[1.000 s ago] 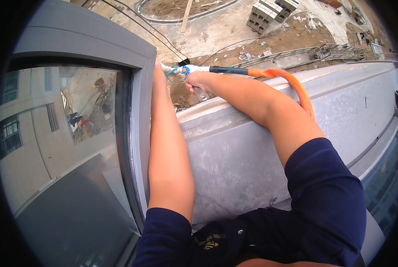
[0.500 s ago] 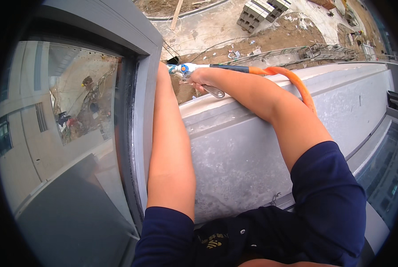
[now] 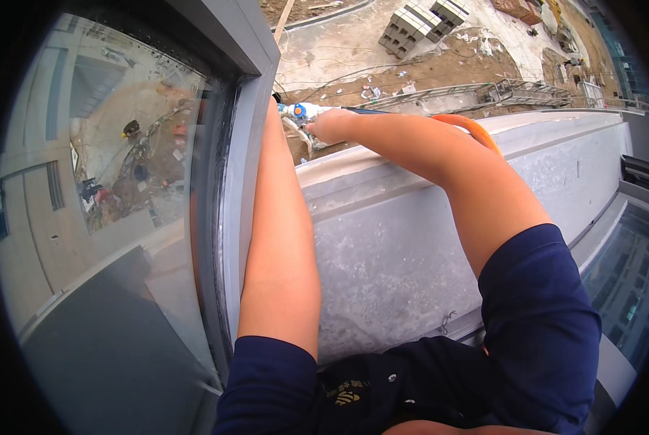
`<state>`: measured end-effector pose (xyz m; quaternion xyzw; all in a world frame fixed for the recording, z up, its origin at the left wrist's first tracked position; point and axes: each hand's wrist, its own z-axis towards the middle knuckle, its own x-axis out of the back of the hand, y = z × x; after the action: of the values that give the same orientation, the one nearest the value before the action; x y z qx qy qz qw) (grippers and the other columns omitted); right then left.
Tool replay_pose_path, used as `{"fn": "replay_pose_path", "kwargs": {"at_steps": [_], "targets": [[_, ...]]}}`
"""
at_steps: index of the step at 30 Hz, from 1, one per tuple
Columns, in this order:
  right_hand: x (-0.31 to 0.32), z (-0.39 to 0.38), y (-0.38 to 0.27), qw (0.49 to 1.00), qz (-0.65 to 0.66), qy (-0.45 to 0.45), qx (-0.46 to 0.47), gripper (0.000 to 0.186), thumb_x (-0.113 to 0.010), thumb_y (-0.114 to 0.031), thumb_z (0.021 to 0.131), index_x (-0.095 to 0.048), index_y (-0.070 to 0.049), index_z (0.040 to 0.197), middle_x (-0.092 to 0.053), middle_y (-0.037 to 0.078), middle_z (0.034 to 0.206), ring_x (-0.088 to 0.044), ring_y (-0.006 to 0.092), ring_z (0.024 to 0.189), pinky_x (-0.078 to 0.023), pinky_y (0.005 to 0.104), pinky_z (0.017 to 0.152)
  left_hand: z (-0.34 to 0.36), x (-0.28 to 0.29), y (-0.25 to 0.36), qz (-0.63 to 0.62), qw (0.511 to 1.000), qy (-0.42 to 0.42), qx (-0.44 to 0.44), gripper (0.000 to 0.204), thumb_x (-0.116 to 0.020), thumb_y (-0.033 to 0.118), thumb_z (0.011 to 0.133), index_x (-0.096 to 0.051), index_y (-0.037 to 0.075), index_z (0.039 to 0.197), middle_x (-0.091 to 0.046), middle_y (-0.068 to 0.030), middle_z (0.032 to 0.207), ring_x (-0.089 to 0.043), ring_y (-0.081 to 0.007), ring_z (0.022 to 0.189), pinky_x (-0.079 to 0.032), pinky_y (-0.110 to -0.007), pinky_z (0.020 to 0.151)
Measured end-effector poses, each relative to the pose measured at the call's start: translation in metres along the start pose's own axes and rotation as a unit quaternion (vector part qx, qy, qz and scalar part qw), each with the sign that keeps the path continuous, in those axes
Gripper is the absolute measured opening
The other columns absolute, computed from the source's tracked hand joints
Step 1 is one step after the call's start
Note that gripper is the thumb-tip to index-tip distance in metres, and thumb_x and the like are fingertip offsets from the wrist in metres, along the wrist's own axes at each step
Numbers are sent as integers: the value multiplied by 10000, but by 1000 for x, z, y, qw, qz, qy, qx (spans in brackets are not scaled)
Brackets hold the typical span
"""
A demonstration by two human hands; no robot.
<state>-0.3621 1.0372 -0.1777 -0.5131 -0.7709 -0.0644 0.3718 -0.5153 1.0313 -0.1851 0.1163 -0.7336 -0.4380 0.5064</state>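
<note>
My right hand [image 3: 329, 126] reaches out over the ledge, its fingers wrapped round a hand tool. That tool has a white body with a blue and orange head [image 3: 300, 111]. A dark tube [image 3: 368, 111] extends from it to the right, partly behind my forearm. Farther right, an orange hose-like length [image 3: 477, 130] curves down toward the ledge. My left forearm [image 3: 277, 217] stretches forward along the grey window frame [image 3: 226, 210]. At its far end the left hand is hidden by the frame's edge, so its fingers do not show.
A grey wall ledge [image 3: 389, 268] runs across below my arms. At left, the window glass [image 3: 136, 167] reflects the building and ground. Far below lie stacked blocks [image 3: 411, 32], a metal ladder-like frame [image 3: 513, 92] and scattered debris. Another glass pane [image 3: 625, 268] is at the right.
The window frame appears slightly farther right in the view. My right hand and forearm have turned, hiding the tool's silver lever and more of the dark tube and orange length.
</note>
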Motion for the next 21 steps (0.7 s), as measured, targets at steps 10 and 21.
{"fn": "replay_pose_path", "kwargs": {"at_steps": [10, 21], "targets": [[33, -13, -5, 978, -204, 37, -14, 526, -514, -547, 945, -730, -77, 1042, -718, 73, 1015, -692, 243, 957, -526, 371, 784, -12, -3, 7, -5, 1000, 7, -26, 394, -555, 325, 966, -625, -3, 1173, -651, -140, 1170, -625, -274, 1007, -486, -405, 854], [44, -1, 9, 958, -283, 39, 24, 462, -551, -517, 934, -744, -105, 1013, -719, 54, 990, -682, 238, 968, -526, 375, 771, -17, 2, 8, -5, 999, 24, -47, 400, -538, 329, 970, -629, -3, 1173, -655, -154, 1169, -631, -294, 1010, -493, -412, 853]]}}
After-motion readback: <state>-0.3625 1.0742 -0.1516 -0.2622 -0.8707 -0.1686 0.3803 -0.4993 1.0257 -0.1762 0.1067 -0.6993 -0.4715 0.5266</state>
